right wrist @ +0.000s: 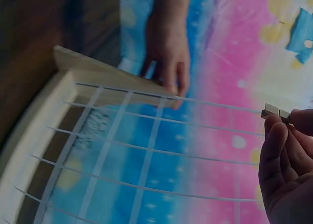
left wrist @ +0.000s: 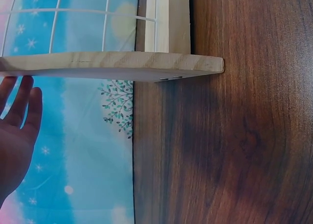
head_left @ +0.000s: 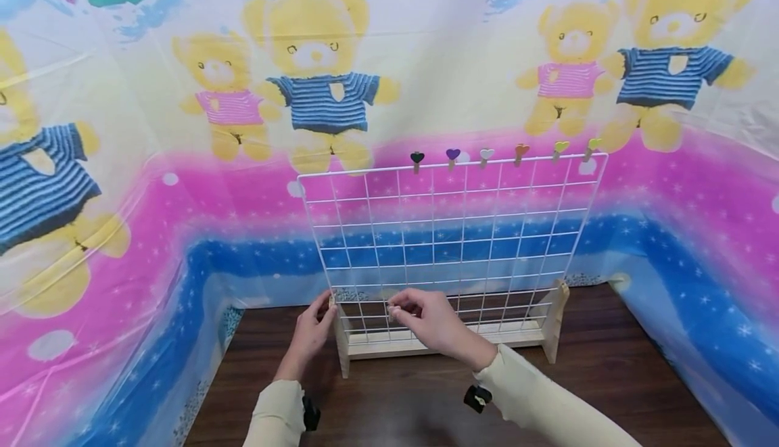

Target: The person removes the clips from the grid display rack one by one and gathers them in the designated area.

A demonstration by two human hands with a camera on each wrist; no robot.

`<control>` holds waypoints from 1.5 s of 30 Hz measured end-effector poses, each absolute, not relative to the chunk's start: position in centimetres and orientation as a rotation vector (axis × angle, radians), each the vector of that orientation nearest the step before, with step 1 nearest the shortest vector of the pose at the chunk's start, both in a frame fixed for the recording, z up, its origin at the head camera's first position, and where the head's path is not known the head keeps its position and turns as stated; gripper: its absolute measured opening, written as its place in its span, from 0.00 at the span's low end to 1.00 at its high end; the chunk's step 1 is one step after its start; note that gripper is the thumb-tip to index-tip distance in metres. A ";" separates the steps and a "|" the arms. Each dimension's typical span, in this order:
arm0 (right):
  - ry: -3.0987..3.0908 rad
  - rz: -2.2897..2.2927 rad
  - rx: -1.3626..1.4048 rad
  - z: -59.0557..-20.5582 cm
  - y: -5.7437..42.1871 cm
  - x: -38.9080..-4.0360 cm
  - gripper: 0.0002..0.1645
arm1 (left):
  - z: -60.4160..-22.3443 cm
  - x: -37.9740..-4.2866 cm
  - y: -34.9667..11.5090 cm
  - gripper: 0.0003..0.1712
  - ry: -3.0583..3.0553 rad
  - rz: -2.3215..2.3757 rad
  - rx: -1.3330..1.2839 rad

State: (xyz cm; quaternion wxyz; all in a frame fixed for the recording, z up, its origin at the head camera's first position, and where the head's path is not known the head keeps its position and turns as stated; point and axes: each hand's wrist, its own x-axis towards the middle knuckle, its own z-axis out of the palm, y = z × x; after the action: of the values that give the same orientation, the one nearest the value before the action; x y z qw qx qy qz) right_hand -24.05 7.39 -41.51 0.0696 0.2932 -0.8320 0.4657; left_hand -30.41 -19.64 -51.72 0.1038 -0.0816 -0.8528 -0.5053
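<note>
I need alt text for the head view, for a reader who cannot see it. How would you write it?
A person's right hand pinches a small thing before a white wire grid, while the left hand touches the left end of its wooden stand. Six heart-topped clips sit along the grid's top edge; behind hangs teddy-bear fabric.

The wire grid (head_left: 462,240) blocks the middle (its right side leaves room).

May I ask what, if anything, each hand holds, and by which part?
The right hand pinches a small clip by one end; the left hand touches the wooden upright near its top, whether it grips is unclear.
</note>
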 end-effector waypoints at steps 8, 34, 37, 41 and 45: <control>-2.580 1.473 0.817 -45.3 7.2 -23.5 0.07 | -51.6 -30.6 -19.7 0.24 -2.518 -1.518 -0.233; -2.669 1.577 0.719 -55.8 6.7 -24.8 0.02 | -51.9 -30.6 -19.5 0.24 -2.509 -1.493 -0.248; -2.690 1.552 0.718 -56.4 6.6 -24.9 0.02 | -51.9 -30.6 -19.5 0.24 -2.496 -1.500 -0.257; -2.722 1.548 0.712 -57.4 6.3 -25.0 0.02 | -52.0 -30.5 -19.5 0.24 -2.468 -1.494 -0.273; -2.751 1.591 0.692 -58.5 6.0 -25.1 0.03 | -52.1 -30.4 -19.6 0.23 -2.458 -1.469 -0.279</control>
State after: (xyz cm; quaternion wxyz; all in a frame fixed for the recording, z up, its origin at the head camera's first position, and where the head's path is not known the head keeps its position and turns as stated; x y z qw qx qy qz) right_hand -25.11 6.03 -58.55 -0.0554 0.2125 -0.8444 0.4885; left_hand -30.44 -19.57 -52.14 0.1320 -0.0961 -0.8469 -0.5061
